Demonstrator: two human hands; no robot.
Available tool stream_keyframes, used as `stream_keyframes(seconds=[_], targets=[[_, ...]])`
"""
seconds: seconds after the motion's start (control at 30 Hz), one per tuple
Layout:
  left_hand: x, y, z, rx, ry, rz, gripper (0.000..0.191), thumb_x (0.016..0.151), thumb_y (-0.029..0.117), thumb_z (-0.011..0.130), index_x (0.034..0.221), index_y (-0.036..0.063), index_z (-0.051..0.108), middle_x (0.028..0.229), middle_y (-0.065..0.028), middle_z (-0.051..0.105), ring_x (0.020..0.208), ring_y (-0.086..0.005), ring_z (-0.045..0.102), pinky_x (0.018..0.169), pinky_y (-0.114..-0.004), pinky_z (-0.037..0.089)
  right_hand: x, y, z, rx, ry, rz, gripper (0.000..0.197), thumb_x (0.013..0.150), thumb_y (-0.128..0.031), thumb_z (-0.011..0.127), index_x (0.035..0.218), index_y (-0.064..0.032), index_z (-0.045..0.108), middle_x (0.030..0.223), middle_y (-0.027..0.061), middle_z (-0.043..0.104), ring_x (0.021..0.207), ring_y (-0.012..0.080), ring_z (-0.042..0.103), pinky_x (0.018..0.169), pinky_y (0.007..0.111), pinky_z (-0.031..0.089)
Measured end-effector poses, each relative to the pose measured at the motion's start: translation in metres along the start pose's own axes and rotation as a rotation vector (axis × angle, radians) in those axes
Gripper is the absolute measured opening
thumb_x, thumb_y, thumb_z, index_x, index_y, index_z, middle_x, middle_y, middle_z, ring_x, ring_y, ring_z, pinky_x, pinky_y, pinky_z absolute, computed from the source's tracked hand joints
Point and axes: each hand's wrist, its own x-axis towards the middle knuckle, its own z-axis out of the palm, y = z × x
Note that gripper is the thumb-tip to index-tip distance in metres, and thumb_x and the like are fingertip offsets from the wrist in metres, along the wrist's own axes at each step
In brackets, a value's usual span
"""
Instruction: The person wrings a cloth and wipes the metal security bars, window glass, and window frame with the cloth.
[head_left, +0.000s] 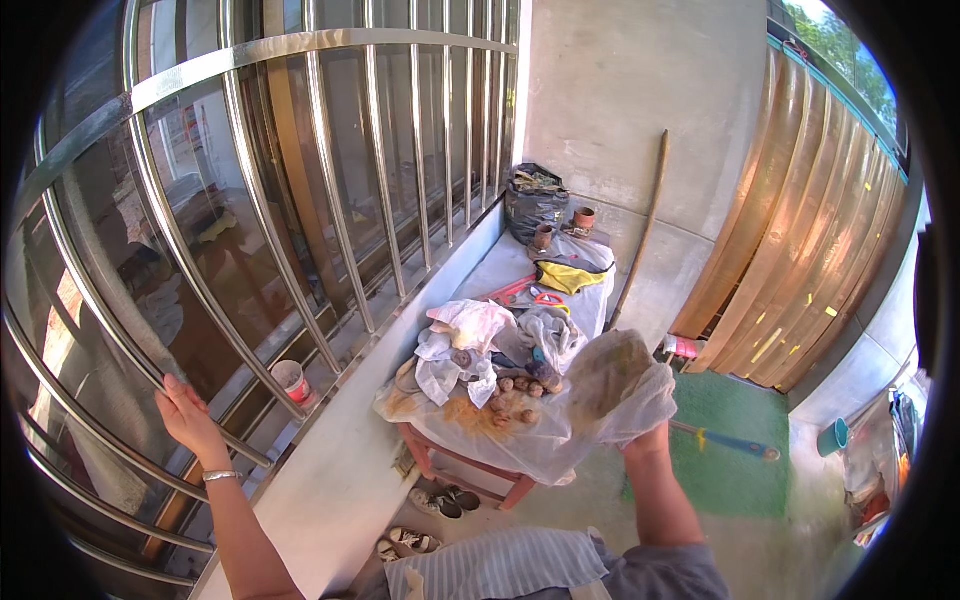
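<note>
My left hand (184, 420) is at a steel window bar (251, 448) on the left, its fingers around the bar. On the right my right hand (646, 442) holds up a whitish cloth (622, 386) with a brown stain; the cloth hides most of its fingers. The cloth is over the right edge of a low table covered with a plastic sheet (540, 450). Several round brown balls (517, 390), perhaps walnuts, lie on the sheet near brown dust. Beside them are crumpled white rags (472, 330) and a grey cloth (551, 337).
Red-handled scissors (551, 300), a yellow and grey cloth (570, 276), rusty metal cups (583, 217) and a black plastic bag (536, 199) sit farther back. A paper cup (291, 381) stands on the sill. A wooden pole (645, 225) leans on the wall; shoes (435, 502) lie below.
</note>
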Motion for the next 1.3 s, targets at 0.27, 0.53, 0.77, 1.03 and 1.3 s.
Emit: stream_keyframes(seconds=[0.27, 0.53, 0.77, 1.03, 1.3], targets=[[-0.011, 0.006, 0.016, 0.002, 0.025, -0.015, 0.042, 0.098, 0.044, 0.050, 0.074, 0.0102, 0.043, 0.060, 0.0036, 0.039, 0.049, -0.0041, 0.035, 0.044, -0.021, 0.029, 0.020, -0.007, -0.082, -0.266, 0.170, 0.012, 0.047, 0.095, -0.025, 0.055, 0.137, -0.0090, 0.041, 0.129, 0.0067, 0.052, 0.112, 0.0206, 0.054, 0.096, 0.036, 0.046], [-0.043, 0.007, 0.058, 0.005, 0.011, 0.026, 0.040, 0.099, 0.044, 0.048, 0.076, 0.0117, 0.045, 0.061, 0.0037, 0.038, 0.051, -0.0056, 0.035, 0.046, -0.022, 0.030, 0.099, -0.049, -0.194, -0.126, 0.205, -0.007, 0.025, 0.091, -0.012, 0.057, 0.116, -0.0068, 0.058, 0.104, 0.0045, 0.063, 0.092, 0.0193, 0.063, 0.079, 0.034, 0.053], [-0.065, 0.014, 0.095, 0.206, 0.009, -0.157, 0.048, 0.097, 0.051, 0.048, 0.078, 0.0073, 0.054, 0.069, -0.0003, 0.047, 0.061, -0.0104, 0.045, 0.056, -0.026, 0.039, 0.215, -0.120, -0.330, -0.230, 0.143, 0.097, 0.030, 0.087, -0.007, 0.057, 0.117, -0.0062, 0.058, 0.105, 0.0060, 0.063, 0.092, 0.0192, 0.063, 0.077, 0.033, 0.052], [-0.129, 0.091, 0.221, 1.049, 0.327, 0.562, 0.047, 0.092, 0.033, 0.060, 0.121, -0.0031, 0.056, 0.124, -0.0235, 0.054, 0.118, -0.0364, 0.049, 0.099, -0.044, 0.040, 0.324, -0.190, -0.440, -0.124, 0.222, 0.074, 0.027, 0.091, -0.009, 0.055, 0.118, -0.0092, 0.058, 0.105, 0.0045, 0.064, 0.093, 0.0177, 0.063, 0.078, 0.033, 0.053], [-0.135, 0.106, 0.294, 0.761, -0.159, 0.138, 0.050, 0.090, 0.038, 0.063, 0.120, -0.0013, 0.057, 0.108, -0.0163, 0.065, 0.096, -0.0299, 0.063, 0.086, -0.037, 0.047, 0.321, -0.232, -0.443, -0.263, 0.173, -0.102, 0.022, 0.090, -0.005, 0.056, 0.112, -0.0042, 0.059, 0.103, 0.0064, 0.064, 0.096, 0.0188, 0.062, 0.080, 0.034, 0.053]])
